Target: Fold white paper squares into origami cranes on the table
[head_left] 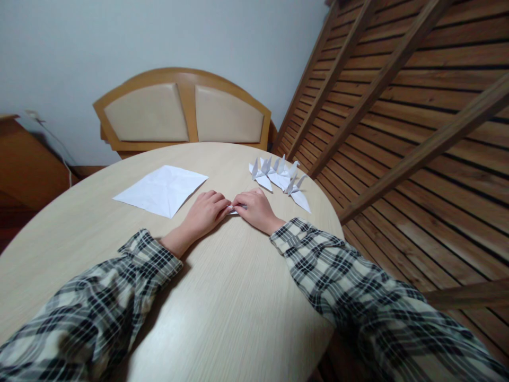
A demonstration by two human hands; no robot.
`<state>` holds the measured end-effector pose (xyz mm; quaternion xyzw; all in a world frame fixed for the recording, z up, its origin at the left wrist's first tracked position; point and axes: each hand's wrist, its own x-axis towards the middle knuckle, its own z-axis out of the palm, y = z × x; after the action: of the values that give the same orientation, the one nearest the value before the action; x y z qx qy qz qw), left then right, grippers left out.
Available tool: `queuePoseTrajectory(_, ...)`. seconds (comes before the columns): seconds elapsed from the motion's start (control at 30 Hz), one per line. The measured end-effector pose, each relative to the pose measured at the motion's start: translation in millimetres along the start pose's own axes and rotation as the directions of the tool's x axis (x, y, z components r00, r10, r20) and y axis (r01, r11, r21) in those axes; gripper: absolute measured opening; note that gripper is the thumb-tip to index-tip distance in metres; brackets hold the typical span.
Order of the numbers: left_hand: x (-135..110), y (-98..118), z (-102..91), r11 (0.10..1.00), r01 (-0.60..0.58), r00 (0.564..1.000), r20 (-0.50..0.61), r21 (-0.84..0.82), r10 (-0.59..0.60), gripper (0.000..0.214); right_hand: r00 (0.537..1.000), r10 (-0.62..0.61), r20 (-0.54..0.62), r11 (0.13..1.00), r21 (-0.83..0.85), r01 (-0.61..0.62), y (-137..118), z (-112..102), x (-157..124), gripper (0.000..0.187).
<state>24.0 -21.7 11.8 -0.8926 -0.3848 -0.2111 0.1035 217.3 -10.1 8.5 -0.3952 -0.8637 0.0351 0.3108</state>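
Observation:
A small piece of folded white paper [234,211] lies low on the table between my two hands, mostly covered by fingers. My left hand [207,212] pinches its left side, and my right hand [255,208] grips its right side, with the fingertips of both hands almost meeting. The fold's exact shape is hidden. To the left of my left hand a creased white paper sheet [163,188] rests flat. Beyond my right hand stand several white origami cranes [280,172], grouped close together, one [299,196] nearer to me.
The round light-wood table [222,302] fills the foreground. Past its far edge rises a wooden headboard [191,111] with pale padded panels. A slatted wooden wall [405,148] runs close along the right side. At the far left are a brown cabinet [27,159] and a power cord [59,146].

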Motion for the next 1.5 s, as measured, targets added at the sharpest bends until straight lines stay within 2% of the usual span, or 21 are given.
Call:
queuePoseTrajectory(0.17, 0.1, -1.3, -1.2, 0.996, 0.036, 0.999, -0.035, -0.08, -0.038, 0.036, 0.999, -0.01, -0.045, 1.0, -0.023, 0.009, -3.6, -2.3, 0.4, 0.015)
queuePoseTrajectory(0.23, -0.4, -3.1, -1.2, 0.981, 0.115, 0.989, -0.074, -0.156, -0.128, 0.035, 0.993, -0.018, -0.118, 0.999, -0.041, 0.013, -7.6, -5.6, 0.6, 0.02)
queuePoseTrajectory(0.3, -0.3, -5.8, -1.0, 0.929, 0.238, 0.955, -0.103, -0.283, -0.276, 0.035, 0.974, -0.009, -0.228, 0.998, -0.065, -0.006, -10.9, -9.2, 0.5, 0.031)
queuePoseTrajectory(0.4, 1.8, -10.3, 0.0, 0.748, 0.4, 0.836, -0.125, -0.529, -0.535, 0.036, 0.941, 0.011, -0.338, 0.995, -0.093, -0.045, -12.2, -11.9, -0.3, 0.03)
queuePoseTrajectory(0.47, 4.3, -12.2, 1.1, 0.58, 0.417, 0.757, -0.085, -0.7, -0.648, 0.035, 0.945, 0.004, -0.326, 0.993, -0.114, -0.043, -11.5, -11.1, -0.6, 0.025)
queuePoseTrajectory(0.5, 5.6, -12.4, 1.6, 0.482, 0.403, 0.733, -0.041, -0.778, -0.679, 0.034, 0.955, -0.01, -0.297, 0.992, -0.125, -0.028, -11.1, -10.1, -0.7, 0.023)
queuePoseTrajectory(0.6, 8.7, -9.8, 2.2, 0.184, 0.386, 0.707, 0.162, -0.904, -0.688, 0.028, 0.979, -0.087, -0.184, 0.986, -0.156, 0.058, -10.6, -7.3, -0.3, 0.023)
queuePoseTrajectory(0.67, 10.0, -6.4, 2.0, 0.088, 0.399, 0.722, 0.254, -0.913, -0.643, 0.024, 0.981, -0.139, -0.135, 0.979, -0.17, 0.115, -10.4, -6.6, -0.1, 0.026)
queuePoseTrajectory(0.8, 12.4, -1.3, 2.6, 0.109, 0.416, 0.783, 0.294, -0.903, -0.549, 0.027, 0.973, -0.222, -0.071, 0.961, -0.184, 0.205, -8.3, -7.6, -0.5, 0.03)
queuePoseTrajectory(0.9, 14.0, -0.8, 3.1, 0.118, 0.426, 0.804, 0.315, -0.897, -0.505, 0.031, 0.962, -0.266, -0.058, 0.949, -0.192, 0.251, -6.5, -8.2, -1.2, 0.031)
queuePoseTrajectory(1.07, 13.6, -1.7, 1.5, 0.043, 0.46, 0.795, 0.389, -0.887, -0.464, 0.025, 0.965, -0.261, -0.032, 0.95, -0.184, 0.251, -7.5, -7.5, -1.2, 0.034)
queuePoseTrajectory(1.2, 12.9, 0.5, -0.8, -0.022, 0.439, 0.785, 0.395, -0.898, -0.477, 0.026, 0.967, -0.254, -0.03, 0.948, -0.205, 0.242, -8.5, -6.7, -0.6, 0.031)
queuePoseTrajectory(1.33, 12.9, 1.3, -1.8, 0.027, 0.483, 0.78, 0.416, -0.875, -0.468, 0.033, 0.971, -0.24, -0.02, 0.949, -0.215, 0.23, -8.3, -6.5, -0.5, 0.03)
queuePoseTrajectory(1.5, 12.5, -0.9, 2.3, 0.168, 0.481, 0.808, 0.361, -0.86, -0.467, 0.039, 0.979, -0.2, -0.024, 0.959, -0.211, 0.191, -8.6, -7.4, -0.9, 0.03)
